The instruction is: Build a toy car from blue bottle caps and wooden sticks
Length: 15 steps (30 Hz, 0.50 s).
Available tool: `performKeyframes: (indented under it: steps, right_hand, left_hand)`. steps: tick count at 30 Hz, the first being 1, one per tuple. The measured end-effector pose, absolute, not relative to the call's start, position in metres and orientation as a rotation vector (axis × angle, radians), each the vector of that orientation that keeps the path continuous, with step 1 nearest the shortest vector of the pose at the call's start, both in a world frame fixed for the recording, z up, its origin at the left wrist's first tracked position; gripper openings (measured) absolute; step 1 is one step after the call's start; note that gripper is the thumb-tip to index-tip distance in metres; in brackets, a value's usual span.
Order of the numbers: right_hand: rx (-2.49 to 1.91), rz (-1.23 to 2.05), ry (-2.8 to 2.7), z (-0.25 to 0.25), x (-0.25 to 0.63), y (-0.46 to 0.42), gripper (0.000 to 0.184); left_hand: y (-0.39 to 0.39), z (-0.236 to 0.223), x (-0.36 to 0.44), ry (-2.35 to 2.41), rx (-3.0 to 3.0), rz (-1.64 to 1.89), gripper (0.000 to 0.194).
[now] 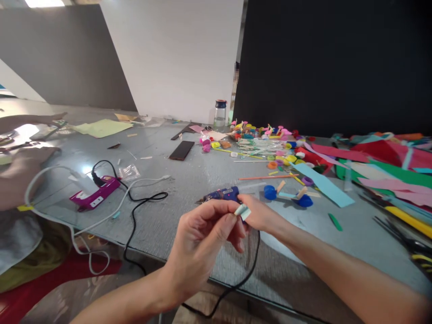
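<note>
Between the thumb and fingers of my left hand (205,238) is a small folded piece of light blue paper (243,211). Behind it, my right hand (254,211) is wrapped round the handle of a blue hot glue gun (221,194), whose nozzle points left. My left hand hides the handle and part of the right fingers. A black cord runs down from the glue gun over the table edge. Just right of my hands, blue bottle caps (304,200) lie joined with wooden sticks and a light blue strip.
A purple power strip (97,193) with cables lies left, near another person's arms (23,175). A phone (182,150) and water bottle (220,113) stand farther back. Colourful caps, a light blue paper strip (324,184), sheets and scissors (401,238) cover the right side.
</note>
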State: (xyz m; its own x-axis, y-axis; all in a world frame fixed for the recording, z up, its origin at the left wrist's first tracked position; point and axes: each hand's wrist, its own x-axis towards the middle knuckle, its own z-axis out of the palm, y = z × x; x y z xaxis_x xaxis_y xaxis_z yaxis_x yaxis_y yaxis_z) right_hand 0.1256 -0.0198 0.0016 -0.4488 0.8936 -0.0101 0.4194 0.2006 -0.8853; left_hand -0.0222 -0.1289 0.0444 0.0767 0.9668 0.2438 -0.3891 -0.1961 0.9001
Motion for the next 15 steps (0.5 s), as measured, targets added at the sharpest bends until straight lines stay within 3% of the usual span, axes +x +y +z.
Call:
performKeyframes:
  steps: [5,9,15]
  right_hand:
    - [-1.255,0.877,-2.073,0.03,0.141,-0.037,0.02]
    - [-0.878,0.932,-1.965,0.053,0.149,-0.076,0.025]
    - [-0.76,0.804,-1.942,0.055,0.145,-0.101,0.011]
  left_hand:
    - [-0.13,0.041,-0.022,0.736,1.125,1.465,0.008]
    - [-0.129,0.037,-0.022,0.774,1.125,1.468,0.008]
    - [-0.132,0.027,-0.019,0.83,1.216,1.455,0.01]
